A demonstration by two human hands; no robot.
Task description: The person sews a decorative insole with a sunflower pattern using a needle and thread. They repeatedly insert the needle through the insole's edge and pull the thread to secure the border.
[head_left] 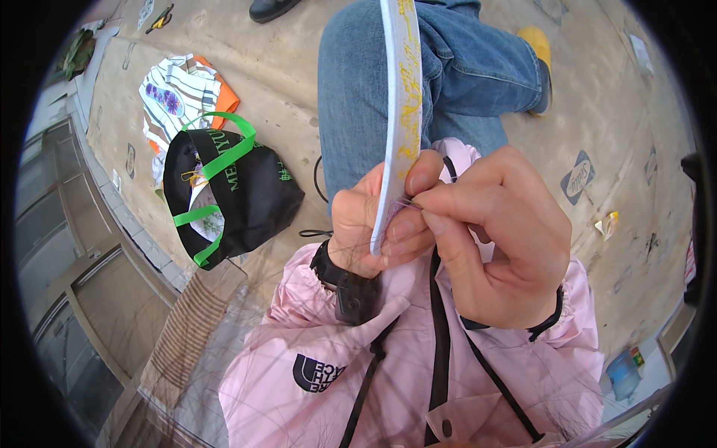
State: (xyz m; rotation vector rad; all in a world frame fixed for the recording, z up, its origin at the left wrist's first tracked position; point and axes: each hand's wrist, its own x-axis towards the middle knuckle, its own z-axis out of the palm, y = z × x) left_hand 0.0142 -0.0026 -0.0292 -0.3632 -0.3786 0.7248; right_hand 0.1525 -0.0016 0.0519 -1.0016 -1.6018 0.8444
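A pale insole with yellow stitching stands nearly edge-on in front of my knees. My left hand is closed round its lower end, with the thumb and fingers on either side. Against its stitched face, my right hand pinches thumb and forefinger together. Fine purple thread shows by those fingertips. Whether a needle is between them I cannot make out. The insole's white side faces left, and its lower stitched part is partly hidden by my fingers.
Left of my legs stands a black bag with green handles and things inside. Beyond it lie striped cloth and a purple-flowered insole. Scissors are farther off. A wrapper lies on the right, and a plastic bottle stands lower right.
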